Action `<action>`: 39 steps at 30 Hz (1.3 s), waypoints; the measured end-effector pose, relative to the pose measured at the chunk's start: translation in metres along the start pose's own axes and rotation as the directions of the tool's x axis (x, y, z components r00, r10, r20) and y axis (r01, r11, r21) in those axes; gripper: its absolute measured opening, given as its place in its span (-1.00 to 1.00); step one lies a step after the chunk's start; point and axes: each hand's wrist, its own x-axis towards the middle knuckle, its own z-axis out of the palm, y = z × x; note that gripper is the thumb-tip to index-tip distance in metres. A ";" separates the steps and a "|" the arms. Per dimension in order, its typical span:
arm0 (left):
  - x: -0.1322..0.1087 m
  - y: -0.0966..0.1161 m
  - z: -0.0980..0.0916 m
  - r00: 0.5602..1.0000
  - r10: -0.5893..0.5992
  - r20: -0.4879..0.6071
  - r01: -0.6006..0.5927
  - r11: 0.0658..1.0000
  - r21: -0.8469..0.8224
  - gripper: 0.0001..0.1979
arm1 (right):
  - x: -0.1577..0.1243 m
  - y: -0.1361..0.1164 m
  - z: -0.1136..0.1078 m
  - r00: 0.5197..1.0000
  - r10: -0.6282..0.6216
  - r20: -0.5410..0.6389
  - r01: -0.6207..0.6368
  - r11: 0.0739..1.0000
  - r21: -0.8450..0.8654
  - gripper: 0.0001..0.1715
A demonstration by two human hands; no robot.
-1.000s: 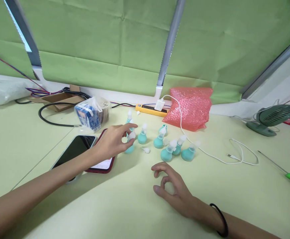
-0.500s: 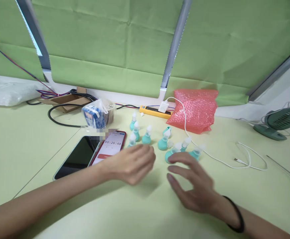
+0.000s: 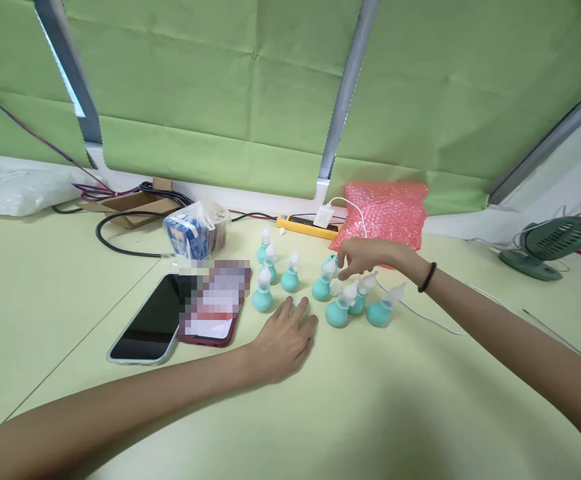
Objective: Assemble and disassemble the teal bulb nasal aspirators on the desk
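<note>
Several small teal rubber bulbs with white nozzles (image 3: 338, 308) stand in a loose cluster on the pale green table (image 3: 350, 407). My left hand (image 3: 284, 337) lies flat on the table just in front of them. Its fingertips touch a small loose white cap (image 3: 298, 301), beside the nearest bulb (image 3: 262, 297). My right hand (image 3: 368, 257), with a black band on the wrist, reaches in from the right over the cluster. Its fingers are curled in a pinch against the rearmost teal bulb (image 3: 331, 261).
Two phones lie left of the bulbs, a dark one (image 3: 151, 319) and a red-cased one (image 3: 215, 303). Behind are a bagged blue carton (image 3: 189, 235), a yellow power strip (image 3: 305, 225), pink bubble wrap (image 3: 385, 212) and a white charging cable (image 3: 420, 313). A green fan (image 3: 553, 241) stands far right.
My right hand has moved forward from the near table to the back of the bulb cluster. My left hand has drawn back from the left bulbs and settled flat by the white cap.
</note>
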 end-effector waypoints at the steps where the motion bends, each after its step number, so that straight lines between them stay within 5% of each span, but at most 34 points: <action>1: 0.001 -0.001 0.000 1.000 -0.002 0.010 0.002 1.000 0.003 -0.67 | 0.006 0.000 0.002 0.999 -0.006 0.048 0.005 1.000 0.015 -0.57; 5: 0.003 -0.006 0.003 0.999 -0.011 0.042 0.011 1.000 -0.010 -0.63 | 0.018 -0.003 0.011 0.983 -0.030 0.181 0.019 0.998 0.059 -0.55; 12: -0.002 -0.015 0.008 1.000 0.005 0.013 -0.003 0.994 -0.110 -0.64 | 0.024 -0.001 0.022 0.975 -0.025 0.219 0.008 0.997 0.079 -0.62; 21: -0.024 -0.007 -0.011 0.992 0.063 -0.107 -0.110 0.847 -0.519 -0.71 | 0.030 -0.001 0.023 0.954 -0.001 0.299 -0.021 0.997 0.070 -0.70; 27: -0.028 -0.014 -0.010 0.981 -0.026 -0.195 -0.056 0.914 -0.403 -0.72 | 0.025 -0.007 0.023 0.974 -0.011 0.226 0.002 0.999 0.042 -0.80; 33: -0.025 -0.012 -0.011 0.983 -0.169 0.073 0.178 0.973 -0.149 -0.81 | 0.028 -0.007 0.024 0.990 0.003 0.139 -0.002 1.000 -0.001 -0.82; 39: -0.022 -0.012 -0.014 0.980 -0.187 0.062 0.195 0.964 -0.182 -0.78 | 0.024 -0.008 0.022 0.993 -0.030 0.110 0.033 0.999 -0.026 -0.82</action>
